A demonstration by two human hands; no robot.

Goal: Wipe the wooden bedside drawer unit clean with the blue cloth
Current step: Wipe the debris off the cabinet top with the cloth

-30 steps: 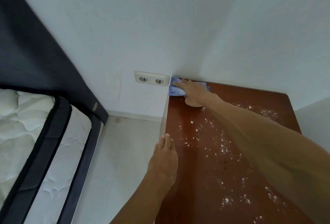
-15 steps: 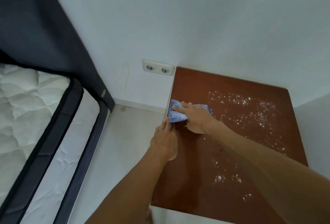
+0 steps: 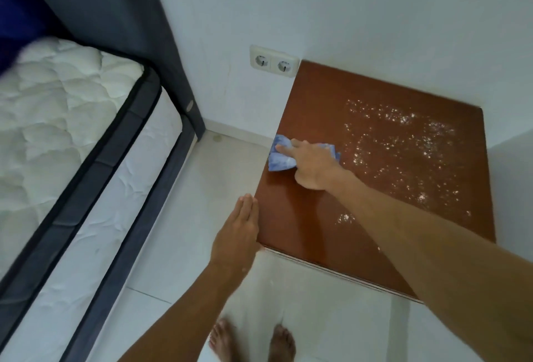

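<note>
One white-speckled brown drawer unit (image 3: 326, 93); right hand (image 3: 314, 166) clutching crumpled blue cloth (image 3: 278, 161), left hand (image 3: 237, 236) flat, empty.

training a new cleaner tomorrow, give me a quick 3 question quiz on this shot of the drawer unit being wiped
1. Multiple choice: where on the drawer unit top is the blue cloth? A) at its left edge B) at its far right corner C) at its front right corner
2. True or false: the left hand holds the cloth.
3. Fill in: the white specks left to wipe lie mostly to the ___ of the right hand.
Key: 1 A. 2 false: the right hand holds it, and the left is flat beside the unit's left edge. 3 right.
</note>
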